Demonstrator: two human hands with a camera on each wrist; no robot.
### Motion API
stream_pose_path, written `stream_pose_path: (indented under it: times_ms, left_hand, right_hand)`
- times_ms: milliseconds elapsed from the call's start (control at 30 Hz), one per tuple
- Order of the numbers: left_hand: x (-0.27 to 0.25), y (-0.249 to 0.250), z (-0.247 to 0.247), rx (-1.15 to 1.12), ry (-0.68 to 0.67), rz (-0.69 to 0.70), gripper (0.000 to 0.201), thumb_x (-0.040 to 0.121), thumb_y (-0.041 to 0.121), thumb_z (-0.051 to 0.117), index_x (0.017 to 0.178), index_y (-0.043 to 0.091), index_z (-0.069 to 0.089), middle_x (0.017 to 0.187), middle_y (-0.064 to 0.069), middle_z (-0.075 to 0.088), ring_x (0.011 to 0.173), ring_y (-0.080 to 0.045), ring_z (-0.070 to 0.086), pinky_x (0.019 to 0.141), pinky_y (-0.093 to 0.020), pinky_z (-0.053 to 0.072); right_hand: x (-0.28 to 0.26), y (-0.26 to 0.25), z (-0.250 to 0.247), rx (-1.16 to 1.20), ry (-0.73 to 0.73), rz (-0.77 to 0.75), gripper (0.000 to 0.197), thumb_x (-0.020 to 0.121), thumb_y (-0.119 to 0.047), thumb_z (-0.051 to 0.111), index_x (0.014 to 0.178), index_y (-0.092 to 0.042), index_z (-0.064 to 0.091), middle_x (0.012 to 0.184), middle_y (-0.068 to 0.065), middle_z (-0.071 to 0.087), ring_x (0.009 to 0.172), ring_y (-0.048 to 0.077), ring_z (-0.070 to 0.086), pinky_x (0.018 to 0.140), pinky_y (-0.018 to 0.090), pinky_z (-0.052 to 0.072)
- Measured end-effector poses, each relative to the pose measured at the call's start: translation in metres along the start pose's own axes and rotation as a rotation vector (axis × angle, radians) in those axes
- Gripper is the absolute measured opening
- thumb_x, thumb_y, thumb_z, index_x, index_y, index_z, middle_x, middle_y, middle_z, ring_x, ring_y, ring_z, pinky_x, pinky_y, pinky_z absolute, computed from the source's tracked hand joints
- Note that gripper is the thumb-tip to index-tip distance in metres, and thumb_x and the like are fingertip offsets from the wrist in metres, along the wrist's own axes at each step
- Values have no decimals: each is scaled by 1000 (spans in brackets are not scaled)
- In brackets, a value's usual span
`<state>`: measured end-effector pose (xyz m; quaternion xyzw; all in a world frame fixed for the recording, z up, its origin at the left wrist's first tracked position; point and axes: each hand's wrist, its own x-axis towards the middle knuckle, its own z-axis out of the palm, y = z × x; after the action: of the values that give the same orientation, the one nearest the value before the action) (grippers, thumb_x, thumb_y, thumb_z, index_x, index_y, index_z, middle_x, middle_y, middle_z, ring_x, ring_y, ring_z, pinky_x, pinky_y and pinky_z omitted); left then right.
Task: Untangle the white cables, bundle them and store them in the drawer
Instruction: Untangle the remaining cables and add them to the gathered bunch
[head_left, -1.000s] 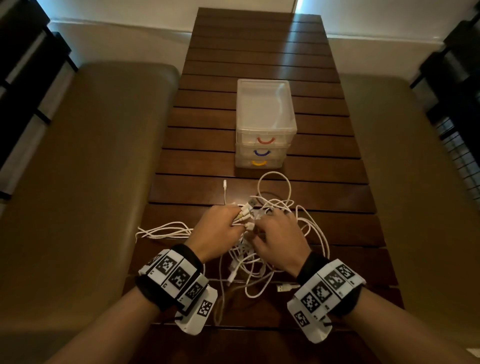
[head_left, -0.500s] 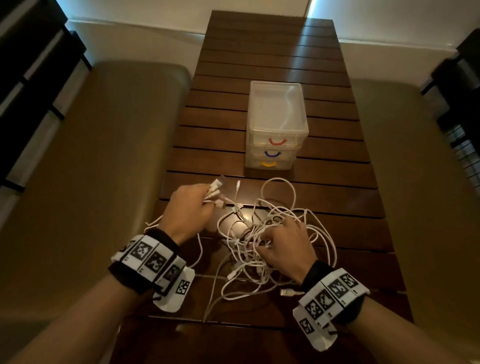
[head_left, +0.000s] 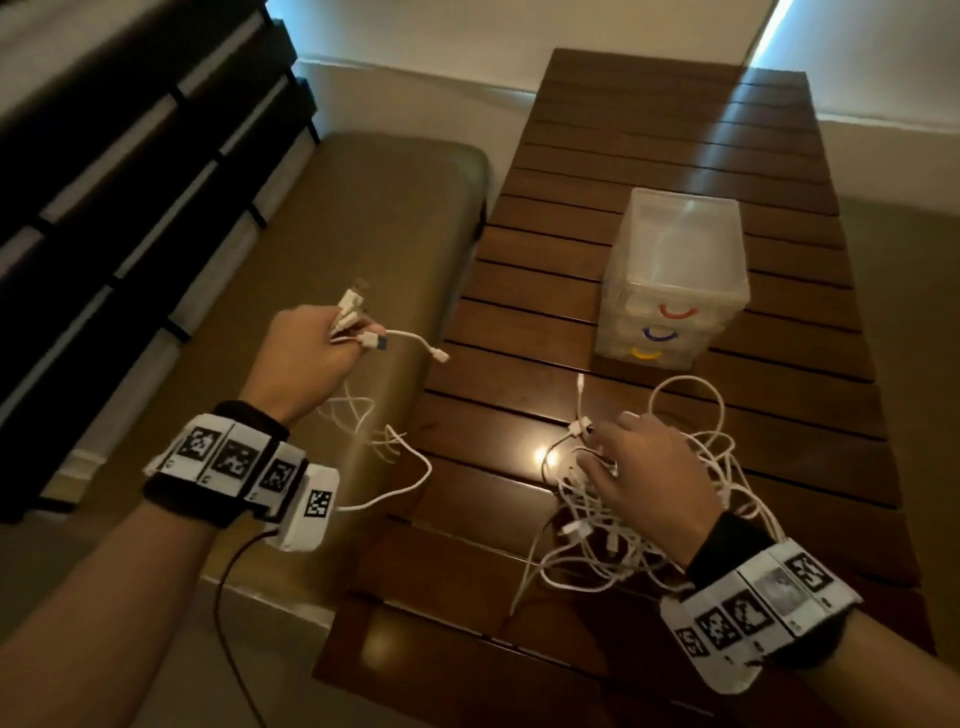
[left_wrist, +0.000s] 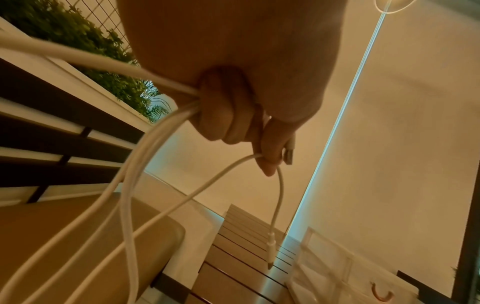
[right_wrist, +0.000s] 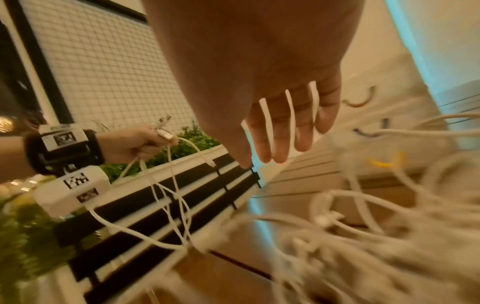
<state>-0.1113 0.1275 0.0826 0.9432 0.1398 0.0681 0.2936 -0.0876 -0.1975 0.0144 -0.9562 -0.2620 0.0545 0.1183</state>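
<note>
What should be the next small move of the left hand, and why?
Probably pull a little further to the left. The left hand grips a bunch of cable ends, while the right hand rests with straight fingers on the tangle on the table. Strands between them hang slack.

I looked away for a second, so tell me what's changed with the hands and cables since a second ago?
The left hand, gripping a bunch of cable ends, has pulled away to the left, off the table and over the bench, drawing strands out. The right hand has opened, fingers spread on the tangle. The drawer box stays closed.
</note>
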Motion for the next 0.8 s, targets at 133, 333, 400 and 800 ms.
stream_pose_path:
  times_ms: [133,333,400,800]
  left_hand:
    - [-12,-2,-3,-1,-63,46,10,82,31,66,86,32,76,83,4,75,81,-12,68,73,-33,52]
    - [-31,-22,-16,-15,-39,31,50,75,58,48,83,17,77,82,1,74,78,-17,68,72,-45,52]
    - [-41,-32,-28,-85,57,-54,24,86,31,55,92,22,77,95,8,75,86,-19,69,78,-47,54]
    - [-47,-21,-48,-579,440,-143,35,103,16,37,83,24,65,68,22,61,58,5,49,53,-20,38]
  right_hand:
    - [49,-71,-15,250,23,-208,36,96,-39,55,128,-22,59,99,-1,65,91,20,62,75,34,49]
    - [114,-158,-1,393,-54,-325,18,97,-32,53,98,-17,63,85,5,67,80,27,63,71,43,52]
    - [130,-169,5,390,-67,-319,17,97,-29,54,99,-16,64,88,7,69,84,28,64,74,42,53]
    - [129,-183,61,168,-773,-437,72,88,-38,67,149,-30,31,110,-3,68,95,17,63,88,29,51]
